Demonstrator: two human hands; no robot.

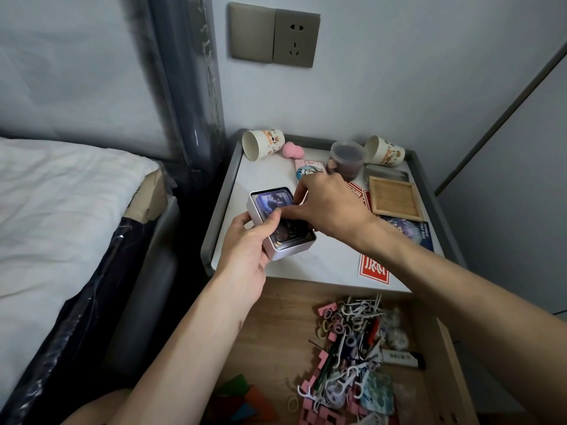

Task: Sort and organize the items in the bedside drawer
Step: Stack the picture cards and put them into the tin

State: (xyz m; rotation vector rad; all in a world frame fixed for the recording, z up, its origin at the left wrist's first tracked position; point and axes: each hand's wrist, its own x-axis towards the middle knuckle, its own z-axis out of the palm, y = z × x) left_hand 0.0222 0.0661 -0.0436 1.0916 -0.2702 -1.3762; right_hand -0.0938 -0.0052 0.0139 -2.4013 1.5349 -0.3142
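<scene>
A bed [61,210] with a white sheet fills the left side. Just right of it, the left hand [245,250] grips a small white tin [288,253] from its left side. Its fingers curl under the tin's wall and its thumb lies over the rim on the dark cards [273,199] stacked inside. The tin is held tilted, just above the front left part of the bench [270,176].

The right hand [331,207] reaches in from the right with its fingers bent. Its thumb and forefinger pinch the cards at the tin's right edge, and the thumb tip meets the left thumb.

On the bench behind and to the right lie two paper cups on their sides [262,144] [385,150], a pink sponge [291,148], a lidded jar [345,159], a square wooden tray [395,194] and a red card pack [374,266] near the front edge.

Below the bench, the drawer [276,317] stands open. A tangled heap of hair ties and floss picks [349,338] lies on its right side, and coloured flat pieces [242,400] lie at its near left.
</scene>
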